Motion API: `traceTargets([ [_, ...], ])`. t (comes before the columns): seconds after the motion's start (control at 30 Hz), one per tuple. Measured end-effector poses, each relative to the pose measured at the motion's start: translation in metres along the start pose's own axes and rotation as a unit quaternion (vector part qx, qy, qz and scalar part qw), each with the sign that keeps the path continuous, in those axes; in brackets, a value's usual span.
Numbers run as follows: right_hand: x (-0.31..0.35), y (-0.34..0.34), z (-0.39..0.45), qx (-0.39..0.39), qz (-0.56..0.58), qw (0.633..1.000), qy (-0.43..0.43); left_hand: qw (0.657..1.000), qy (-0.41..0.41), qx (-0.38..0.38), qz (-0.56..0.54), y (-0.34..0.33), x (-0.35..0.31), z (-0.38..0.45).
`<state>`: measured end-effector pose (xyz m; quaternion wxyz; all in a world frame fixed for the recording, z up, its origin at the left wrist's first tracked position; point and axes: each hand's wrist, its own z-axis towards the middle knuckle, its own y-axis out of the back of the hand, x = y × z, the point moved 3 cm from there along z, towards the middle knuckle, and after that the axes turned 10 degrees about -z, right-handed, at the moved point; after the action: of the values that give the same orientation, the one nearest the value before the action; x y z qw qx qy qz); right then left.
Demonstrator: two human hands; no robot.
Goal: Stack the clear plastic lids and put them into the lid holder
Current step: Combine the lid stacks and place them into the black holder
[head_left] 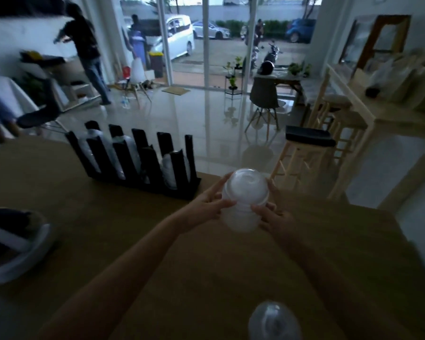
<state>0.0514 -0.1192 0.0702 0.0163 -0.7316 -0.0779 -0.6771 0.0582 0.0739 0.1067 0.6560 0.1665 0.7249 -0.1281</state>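
Brown and dimly lit, the surface (138,231) runs toward a glass-fronted room with chairs and parked cars beyond. Above its far edge, at about 1 o'clock from the frame's centre, both hands hold a stack of clear domed lids (244,200). The left hand (207,204) has thumb and fingers curled round the stack's left side; the right hand (272,214) clasps the right side, fingertips reaching its far rim. The black lid holder (142,165) stands at 10 o'clock from the stack, close by but apart from it; its slots already carry lids, and the rightmost looks only partly filled. Another clear lid (275,322) lies near the bottom edge at 6 o'clock, and a pale basin (32,253) sits at 9 o'clock.

To do this step well, I would squeeze the stack evenly so the nested domes stay aligned, turn it to match the tilt of the slot, and slide it in rims-first without knocking the uprights.
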Motion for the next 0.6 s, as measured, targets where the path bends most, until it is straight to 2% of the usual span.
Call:
traceTargets([
  [0.13,0.051,-0.059,0.046,0.063,-0.022,0.996,0.06,0.999,-0.016,-0.049,-0.009,0.076,-0.031,-0.008],
  [0.33,0.123,-0.157,0.119,0.115,-0.037,0.986,0.115,0.992,-0.051,-0.113,-0.002,0.199,-0.078,-0.018],
  [0.6,0.165,-0.249,0.207,0.106,-0.052,0.986,0.119,0.983,-0.087,-0.159,-0.011,0.318,-0.091,0.006],
])
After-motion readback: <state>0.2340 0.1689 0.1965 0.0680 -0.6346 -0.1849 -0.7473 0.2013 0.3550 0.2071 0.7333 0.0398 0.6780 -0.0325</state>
